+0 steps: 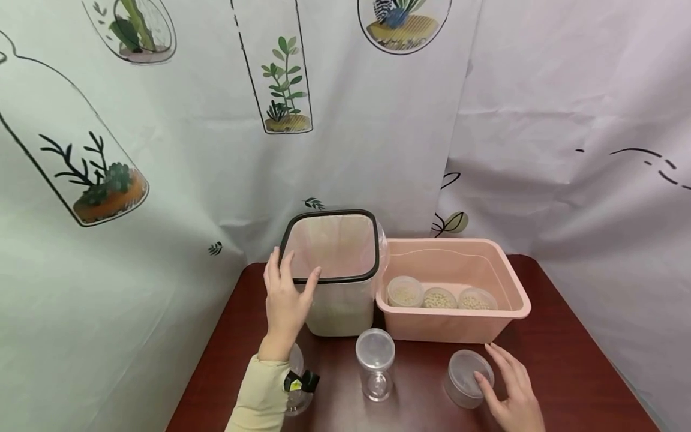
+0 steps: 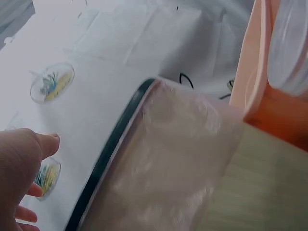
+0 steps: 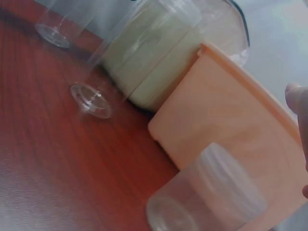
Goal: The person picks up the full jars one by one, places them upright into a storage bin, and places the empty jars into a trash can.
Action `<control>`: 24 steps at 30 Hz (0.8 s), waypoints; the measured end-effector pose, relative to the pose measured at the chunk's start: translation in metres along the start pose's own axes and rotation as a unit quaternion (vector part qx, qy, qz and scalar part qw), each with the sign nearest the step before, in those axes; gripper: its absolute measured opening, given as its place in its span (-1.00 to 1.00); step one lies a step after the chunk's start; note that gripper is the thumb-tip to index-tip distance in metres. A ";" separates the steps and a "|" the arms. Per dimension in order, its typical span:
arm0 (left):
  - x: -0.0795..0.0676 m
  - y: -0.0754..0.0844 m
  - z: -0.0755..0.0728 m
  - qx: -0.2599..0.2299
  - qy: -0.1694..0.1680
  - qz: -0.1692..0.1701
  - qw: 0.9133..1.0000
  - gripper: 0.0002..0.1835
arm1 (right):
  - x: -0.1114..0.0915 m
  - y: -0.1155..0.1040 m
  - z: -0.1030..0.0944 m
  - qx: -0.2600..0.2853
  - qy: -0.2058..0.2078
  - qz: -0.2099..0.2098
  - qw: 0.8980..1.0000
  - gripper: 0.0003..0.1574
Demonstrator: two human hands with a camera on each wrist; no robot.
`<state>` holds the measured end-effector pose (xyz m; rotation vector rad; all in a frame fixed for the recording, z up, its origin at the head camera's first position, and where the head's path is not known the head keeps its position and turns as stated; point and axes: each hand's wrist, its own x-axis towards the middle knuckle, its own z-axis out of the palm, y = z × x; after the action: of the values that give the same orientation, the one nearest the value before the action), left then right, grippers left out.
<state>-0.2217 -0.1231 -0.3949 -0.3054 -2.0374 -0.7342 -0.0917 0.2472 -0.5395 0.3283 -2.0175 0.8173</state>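
Observation:
My left hand point(image 1: 286, 300), fingers spread and holding nothing, is in front of the left side of a green waste bin point(image 1: 340, 309) with a black rim and a clear bag liner. In the left wrist view its thumb point(image 2: 48, 144) is apart from the rim. My right hand point(image 1: 513, 390) is spread beside a short clear lidded jar point(image 1: 466, 384), its thumb over the lid's edge in the head view; contact cannot be told. A taller clear lidded jar point(image 1: 376, 366) stands in the middle. My left sleeve partly hides another clear jar point(image 1: 297, 403).
A pink rectangular tub point(image 1: 448, 327) stands right of the bin. Along its near wall are three clear lidded jars with pale beans or grains, one a jar point(image 1: 439, 298) in the middle. The dark red table point(image 1: 561, 336) meets a printed white cloth point(image 1: 345, 162) behind.

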 end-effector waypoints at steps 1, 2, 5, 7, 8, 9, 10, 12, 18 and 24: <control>0.000 -0.003 0.000 0.001 -0.005 -0.009 1.000 -0.36 | -0.003 0.000 0.000 -0.004 -0.009 0.014 1.000 -0.20; -0.001 -0.006 0.000 0.001 -0.010 -0.019 1.000 -0.35 | -0.005 0.001 0.000 -0.005 -0.014 0.025 1.000 -0.21; -0.001 -0.012 0.001 0.000 -0.024 -0.051 0.998 -0.35 | -0.010 0.001 0.000 -0.008 -0.032 0.058 0.998 -0.26; -0.002 -0.016 0.001 -0.006 -0.032 -0.073 0.997 -0.35 | -0.013 0.002 0.001 -0.012 -0.034 0.071 0.997 -0.31; -0.003 -0.017 0.001 -0.010 -0.036 -0.083 0.996 -0.35 | -0.014 0.002 0.002 -0.015 -0.034 0.076 0.996 -0.34; -0.003 -0.019 0.001 -0.014 -0.041 -0.091 0.995 -0.36 | -0.016 0.002 0.002 -0.019 -0.033 0.084 0.996 -0.36; -0.004 -0.020 0.000 -0.017 -0.047 -0.100 0.994 -0.36 | -0.018 0.002 0.003 -0.022 -0.030 0.091 0.995 -0.38; -0.006 -0.022 0.000 -0.023 -0.055 -0.111 0.992 -0.35 | -0.022 0.001 0.004 -0.028 -0.027 0.105 0.994 -0.40; -0.012 -0.028 0.003 -0.044 -0.066 -0.134 0.988 -0.35 | -0.035 0.004 0.010 -0.030 -0.026 0.133 0.990 -0.35; -0.016 -0.035 0.007 -0.075 -0.070 -0.145 0.984 -0.33 | -0.047 0.005 0.018 -0.028 -0.031 0.170 0.985 -0.34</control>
<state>-0.2343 -0.1449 -0.4243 -0.1503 -2.1905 -1.0761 -0.0801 0.2353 -0.5873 -0.0264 -2.1836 0.9649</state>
